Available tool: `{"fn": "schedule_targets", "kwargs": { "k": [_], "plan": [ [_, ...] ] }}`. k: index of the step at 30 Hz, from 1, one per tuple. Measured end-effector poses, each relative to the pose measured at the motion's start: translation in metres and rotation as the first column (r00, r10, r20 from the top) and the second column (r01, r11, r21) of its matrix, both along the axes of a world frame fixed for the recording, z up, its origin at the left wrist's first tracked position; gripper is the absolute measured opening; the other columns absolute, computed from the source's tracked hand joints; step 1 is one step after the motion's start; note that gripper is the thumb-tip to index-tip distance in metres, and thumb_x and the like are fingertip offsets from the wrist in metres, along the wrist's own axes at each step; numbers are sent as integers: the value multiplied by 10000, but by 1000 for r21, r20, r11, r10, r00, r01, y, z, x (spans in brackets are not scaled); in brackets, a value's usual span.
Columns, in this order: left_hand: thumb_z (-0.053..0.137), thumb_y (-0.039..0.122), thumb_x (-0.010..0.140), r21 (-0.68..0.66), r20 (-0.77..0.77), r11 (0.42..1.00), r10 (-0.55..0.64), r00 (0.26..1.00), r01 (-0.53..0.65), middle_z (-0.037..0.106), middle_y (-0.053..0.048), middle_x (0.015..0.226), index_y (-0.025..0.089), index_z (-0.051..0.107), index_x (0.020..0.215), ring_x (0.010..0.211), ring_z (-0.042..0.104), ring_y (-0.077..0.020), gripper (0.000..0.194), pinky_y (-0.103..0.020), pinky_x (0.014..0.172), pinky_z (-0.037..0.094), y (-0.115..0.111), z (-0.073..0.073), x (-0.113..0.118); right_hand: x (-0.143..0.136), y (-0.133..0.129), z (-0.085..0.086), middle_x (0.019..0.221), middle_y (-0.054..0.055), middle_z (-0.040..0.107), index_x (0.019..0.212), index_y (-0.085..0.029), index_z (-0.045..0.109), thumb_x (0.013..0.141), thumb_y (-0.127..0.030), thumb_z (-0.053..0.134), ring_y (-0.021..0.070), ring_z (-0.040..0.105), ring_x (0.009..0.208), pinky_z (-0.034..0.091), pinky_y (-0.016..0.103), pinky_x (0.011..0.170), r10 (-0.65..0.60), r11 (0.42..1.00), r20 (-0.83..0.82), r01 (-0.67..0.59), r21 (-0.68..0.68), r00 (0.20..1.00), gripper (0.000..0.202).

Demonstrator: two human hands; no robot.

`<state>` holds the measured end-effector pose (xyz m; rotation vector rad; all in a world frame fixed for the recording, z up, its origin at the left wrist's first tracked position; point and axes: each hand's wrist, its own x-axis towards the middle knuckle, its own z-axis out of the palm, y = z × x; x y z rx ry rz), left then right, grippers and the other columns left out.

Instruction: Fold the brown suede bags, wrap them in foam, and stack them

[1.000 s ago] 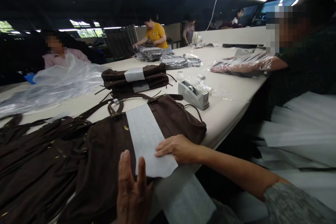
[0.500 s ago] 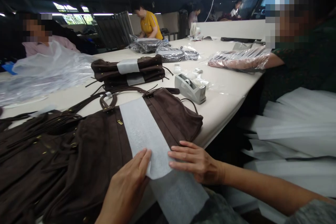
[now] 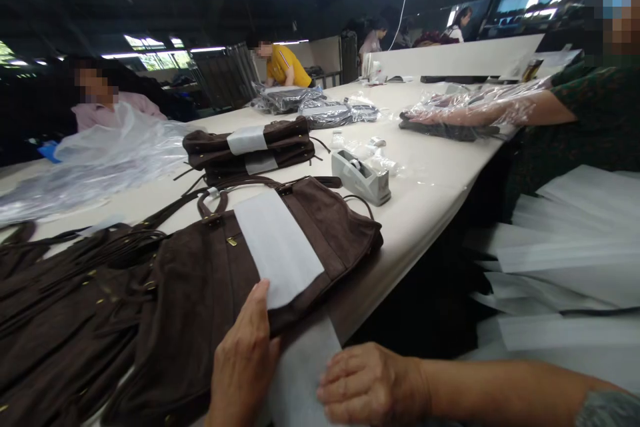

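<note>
Brown, soft and creased across the handbag (image 3: 200,280), with a pale strip (image 3: 280,247) over the front (and a small gold-coloured tag (image 3: 231,241) beside it). Lies at the table's (image 3: 430,173) near edge, close to a tape dispenser (image 3: 363,180). With the left hand (image 3: 243,357), touches the strip's lower edge, grip loosely spread, thumb apart. With the right hand (image 3: 375,380), reaches over a lower pale sheet (image 3: 305,370), fingers curled together; hard to tell any pinch in that grip.

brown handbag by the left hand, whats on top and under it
A white paper strip lies across the brown handbag. More white paper shows past its near edge; whatever is directly underneath is covered.
</note>
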<state>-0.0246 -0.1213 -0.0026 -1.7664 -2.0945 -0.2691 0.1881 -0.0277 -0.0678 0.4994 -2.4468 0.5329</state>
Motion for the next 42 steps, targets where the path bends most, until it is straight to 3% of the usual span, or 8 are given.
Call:
{"fn": "schedule_targets", "kwargs": {
  "k": [5,10,19,24,28,33,39,42],
  "plan": [
    [406,0,723,-43,-95,997,-63,993,59,600,-54,1315,170,464,1326,1181,587,-207,629,-324,891,564,7,5,0,14,-12,-13,1100,56,702,987,-153,666,1057,-358,347,132,600,1148,341,242,1118,-6,959,70,26,-281,998,385],
    [347,-13,786,-127,-104,948,-304,947,291,431,-44,1478,190,607,1062,1375,380,-231,431,-466,1108,407,13,5,-11,23,-2,35,1031,54,722,1020,-153,640,1058,-408,338,108,637,1077,409,221,1052,-73,896,19,74,-437,997,397],
    [365,52,838,-34,123,940,-334,934,341,652,-83,1183,158,482,1267,1109,610,-183,458,-312,953,512,19,-11,-37,-26,39,122,1260,133,605,1002,-142,624,1017,-299,388,206,515,1215,357,390,1096,-307,931,-25,294,-217,952,284],
    [563,296,808,-186,525,872,-301,796,452,585,-98,1309,225,573,1247,1212,533,-281,445,-381,1026,462,29,13,-47,-68,61,103,877,54,660,913,-139,629,1004,-530,381,174,599,793,487,272,738,-329,510,296,432,-743,897,472],
    [620,398,811,-219,772,797,-211,600,562,477,-94,1417,246,459,1387,1295,443,-277,617,-405,1129,351,38,42,-51,-72,75,84,744,29,593,798,-118,602,896,-645,526,149,534,674,419,245,627,-218,244,365,412,-878,905,541],
    [533,409,885,-237,881,757,-96,463,608,467,-53,1415,266,565,1297,1272,436,-248,438,-371,1151,300,43,69,-48,-69,80,86,773,26,590,832,-123,630,833,-638,627,148,524,716,409,242,660,-114,91,339,350,-932,934,515],
    [283,437,962,-239,924,796,10,382,557,578,-61,1215,221,612,1206,1153,489,-207,463,-369,1130,318,38,68,-52,-65,81,89,761,13,609,790,-127,666,857,-541,669,127,533,717,415,232,709,-63,62,274,277,-959,960,419],
    [476,446,894,-257,889,804,-20,457,536,601,-60,1153,222,583,1249,1096,531,-208,433,-337,1071,385,40,63,-53,-64,82,88,815,50,660,818,-120,705,866,-537,662,157,583,791,441,267,791,-21,37,248,248,-968,969,423]
  ]
}}
